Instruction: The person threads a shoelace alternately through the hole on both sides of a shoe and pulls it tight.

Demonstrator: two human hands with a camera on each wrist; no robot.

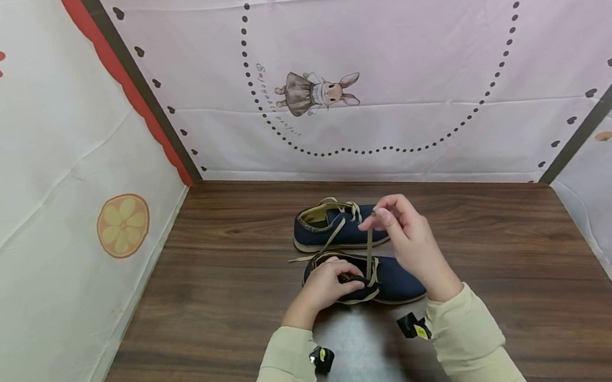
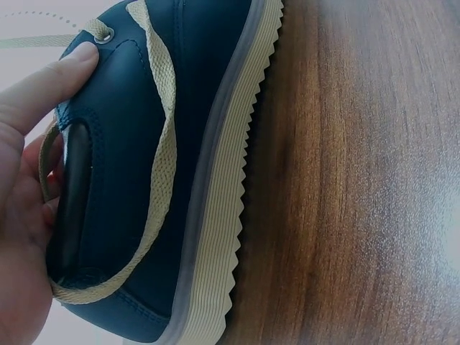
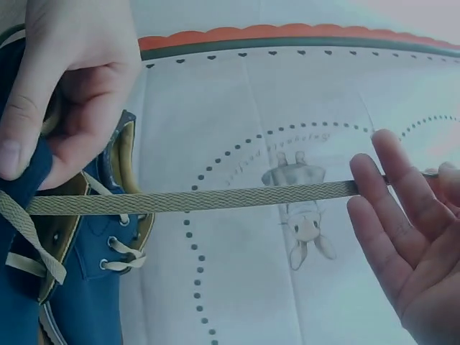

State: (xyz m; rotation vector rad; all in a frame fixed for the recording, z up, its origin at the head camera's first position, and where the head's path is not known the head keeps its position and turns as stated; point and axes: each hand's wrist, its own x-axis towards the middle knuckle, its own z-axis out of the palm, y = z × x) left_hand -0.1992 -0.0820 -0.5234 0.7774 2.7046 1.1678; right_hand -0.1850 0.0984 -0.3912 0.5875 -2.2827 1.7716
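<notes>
A navy shoe (image 1: 400, 277) with a pale ridged sole sits on the wooden surface, toe to the right in the head view. My left hand (image 1: 328, 284) grips its side at the opening, thumb (image 2: 72, 68) pressed on the outside by a metal eyelet and the other fingers inside. Up above the shoe, my right hand (image 1: 413, 245) pinches the end of a flat beige shoelace (image 3: 251, 198) between thumb and fingers. That lace runs taut from the shoe to the hand. Another length of lace (image 2: 164, 144) hangs loose along the shoe's side.
Behind lies a matching navy shoe (image 1: 321, 235), laced through its eyelets, with one lace end trailing toward the front shoe. The brown wood-grain surface (image 1: 229, 309) meets a printed cloth backdrop (image 1: 415, 57) at the back and cloth walls at both sides.
</notes>
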